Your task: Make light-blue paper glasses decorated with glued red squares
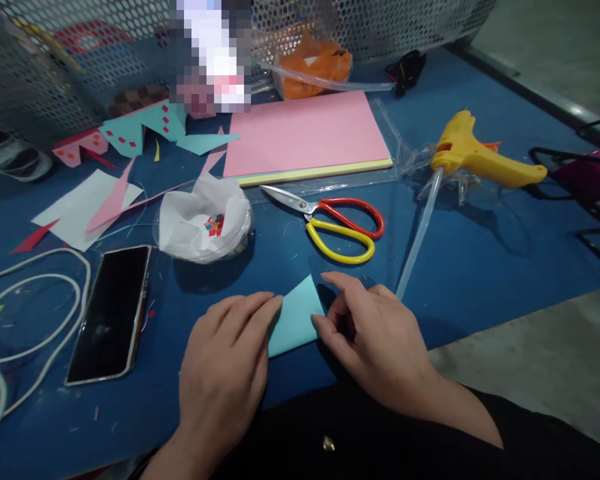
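Note:
A folded piece of light-blue paper (297, 317) lies on the blue table near its front edge. My left hand (227, 353) holds its left part down, the fingers close together and covering that side. At the paper's right edge, the thumb of my right hand (375, 337) touches it. The index finger there is stretched out beyond the upper corner, apart from the thumb, and the other fingers are curled and partly hidden. Just beyond the paper, scissors (307, 212) with one red and one yellow handle lie with their blades closed, pointing left.
A paper-lined bowl (200, 223) holds small red and blue bits. Pink sheets (305, 133) lie stacked behind it. A yellow glue gun (475, 150) with a glue stick (420, 233) rests at right. At left are a phone (113, 313), white cable (83, 320) and paper scraps (87, 207).

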Demonstrator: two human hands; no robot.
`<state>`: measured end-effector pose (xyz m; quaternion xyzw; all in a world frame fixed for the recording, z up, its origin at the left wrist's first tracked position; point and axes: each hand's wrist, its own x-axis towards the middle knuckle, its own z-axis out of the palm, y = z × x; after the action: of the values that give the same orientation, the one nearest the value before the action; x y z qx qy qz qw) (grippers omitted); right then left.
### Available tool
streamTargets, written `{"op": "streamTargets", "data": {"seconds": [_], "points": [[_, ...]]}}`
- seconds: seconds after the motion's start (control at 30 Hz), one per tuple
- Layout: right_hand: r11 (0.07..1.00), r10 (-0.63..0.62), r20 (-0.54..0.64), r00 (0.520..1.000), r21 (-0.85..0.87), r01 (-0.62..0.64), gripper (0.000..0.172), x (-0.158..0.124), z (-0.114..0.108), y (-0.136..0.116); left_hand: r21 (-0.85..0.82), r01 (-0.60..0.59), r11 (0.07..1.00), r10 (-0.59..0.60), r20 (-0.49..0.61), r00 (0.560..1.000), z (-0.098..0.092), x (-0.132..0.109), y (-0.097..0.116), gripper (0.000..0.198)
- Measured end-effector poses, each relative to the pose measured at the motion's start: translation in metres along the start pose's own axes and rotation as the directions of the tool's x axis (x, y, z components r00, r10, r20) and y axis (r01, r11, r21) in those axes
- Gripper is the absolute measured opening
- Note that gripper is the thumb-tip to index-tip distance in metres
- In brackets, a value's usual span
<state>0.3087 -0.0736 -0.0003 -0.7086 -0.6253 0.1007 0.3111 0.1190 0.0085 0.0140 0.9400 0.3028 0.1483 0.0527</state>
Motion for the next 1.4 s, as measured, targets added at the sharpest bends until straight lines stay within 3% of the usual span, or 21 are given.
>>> {"op": "streamTargets", "data": {"seconds": [0.1,0.27,0.67,0.97,1.2,1.4], "points": [[1.0,-0.012,-0.01,1.0,-0.007,0.012,0.034,0.0,0.0,0.0,0.003,-0.116,0.993,0.115,0.041,0.992,0.002,0.0,0.0,0.041],[1.0,-0.007,-0.009,1.0,0.002,0.007,0.036,-0.001,0.001,0.001,0.008,-0.191,0.982,0.19,0.052,0.98,0.002,0.004,0.002,0.039],[1.0,0.012,0.037,0.999,-0.003,-0.012,0.031,0.0,0.0,0.0,0.063,-0.16,0.985,0.153,0.105,0.983,-0.002,0.01,0.014,0.04],[1.0,-0.007,0.017,1.0,0.023,0.007,0.029,0.0,-0.001,0.001,0.117,-0.209,0.971,0.201,0.081,0.976,-0.002,0.014,0.016,0.036],[0.991,-0.132,-0.131,0.982,0.018,0.136,0.028,-0.011,-0.024,0.004,0.138,-0.224,0.965,0.21,0.11,0.971,-0.003,0.012,0.016,0.037],[0.915,-0.404,-0.008,0.915,-0.019,0.404,0.033,-0.022,-0.017,0.019,0.138,-0.228,0.964,0.215,0.104,0.971,-0.002,0.011,0.017,0.038]]}}
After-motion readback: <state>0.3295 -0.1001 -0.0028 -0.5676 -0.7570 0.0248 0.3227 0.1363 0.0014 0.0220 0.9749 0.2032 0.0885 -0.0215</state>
